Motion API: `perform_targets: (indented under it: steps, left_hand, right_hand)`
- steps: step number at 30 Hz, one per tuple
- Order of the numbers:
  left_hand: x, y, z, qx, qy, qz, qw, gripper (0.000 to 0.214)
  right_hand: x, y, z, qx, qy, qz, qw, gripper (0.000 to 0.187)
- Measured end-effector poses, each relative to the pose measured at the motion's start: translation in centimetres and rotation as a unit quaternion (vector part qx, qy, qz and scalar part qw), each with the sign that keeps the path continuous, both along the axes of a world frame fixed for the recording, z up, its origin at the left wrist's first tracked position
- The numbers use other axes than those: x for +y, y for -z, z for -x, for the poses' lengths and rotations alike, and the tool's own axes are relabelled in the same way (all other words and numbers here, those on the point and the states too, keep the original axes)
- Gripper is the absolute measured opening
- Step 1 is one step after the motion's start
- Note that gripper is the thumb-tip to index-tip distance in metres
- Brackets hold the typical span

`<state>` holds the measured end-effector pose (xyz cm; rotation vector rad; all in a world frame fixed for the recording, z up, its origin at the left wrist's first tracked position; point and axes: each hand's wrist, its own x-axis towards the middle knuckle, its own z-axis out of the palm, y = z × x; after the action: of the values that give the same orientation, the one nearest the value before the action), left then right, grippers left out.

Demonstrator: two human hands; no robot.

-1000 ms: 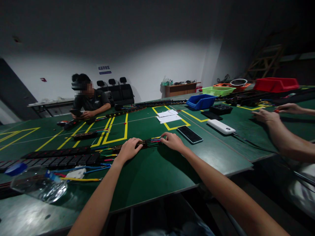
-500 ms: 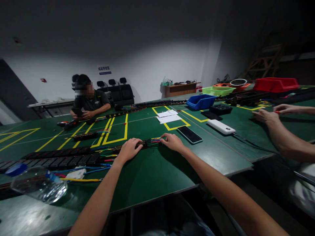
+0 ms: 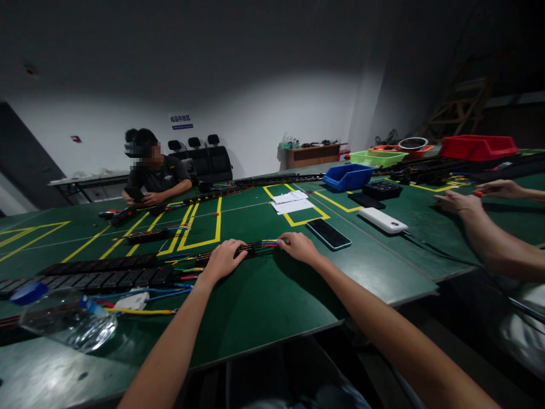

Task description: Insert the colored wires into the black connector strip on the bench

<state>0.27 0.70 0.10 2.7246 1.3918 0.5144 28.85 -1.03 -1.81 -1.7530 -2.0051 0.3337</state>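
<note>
A dark wiring harness (image 3: 251, 248) lies along the green table, its thin coloured wires (image 3: 268, 243) fanning out at the right end. Over its dark body rests my left hand (image 3: 223, 258), fingers curled round it. My right hand (image 3: 297, 246) pinches the tips of the coloured wires between thumb and forefinger. The very ends of the wires are hidden by those fingers. To the left of my left hand are thicker cables with yellow, red and blue leads (image 3: 162, 295), beside black block strips (image 3: 114, 279).
A water bottle (image 3: 68, 318) lies at the near left. Right of my hands are a phone (image 3: 329, 233), a white power bank (image 3: 383, 220) with a cable, papers (image 3: 292, 202) and a blue bin (image 3: 348, 176). A co-worker's hands (image 3: 468, 196) work at the right; another person (image 3: 155, 170) sits across.
</note>
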Motion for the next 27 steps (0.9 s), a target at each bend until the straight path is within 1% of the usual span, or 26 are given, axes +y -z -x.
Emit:
perform_targets:
  steps: [3,8,11,13,17,19,24,27]
  left_hand:
    - [0.02,0.05,0.02,-0.001,0.0,-0.002,1.0,0.031]
    - [0.24,0.3,0.11,-0.003,0.008,-0.016,1.0,0.031]
    - [0.34,0.4,0.14,0.0,0.009,-0.018,1.0,0.031]
    - [0.34,0.39,0.14,-0.002,0.009,-0.015,1.0,0.031]
    - [0.23,0.27,0.15,-0.003,0.005,-0.009,1.0,0.032]
    - [0.19,0.22,0.15,-0.003,0.003,-0.006,1.0,0.032]
    - [0.13,0.15,0.14,-0.003,0.002,-0.006,1.0,0.033]
    - [0.05,0.07,0.11,-0.002,0.001,-0.001,1.0,0.033]
  right_hand:
    - [-0.06,-0.03,0.09,-0.005,-0.006,0.013,1.0,0.033]
    - [-0.22,-0.09,0.15,0.017,0.03,-0.039,0.999,0.032]
    - [-0.19,-0.04,0.11,0.021,0.04,-0.051,0.998,0.032]
    - [-0.09,0.06,0.07,0.01,0.031,-0.039,0.999,0.032]
    - [0.08,0.25,0.02,-0.018,0.008,0.011,1.0,0.035]
    - [0.08,0.25,0.02,-0.018,0.006,0.016,1.0,0.035]
    - [-0.23,-0.1,0.14,0.013,0.024,-0.035,0.999,0.03]
    - [-0.42,-0.34,0.24,0.035,0.039,-0.05,0.997,0.031]
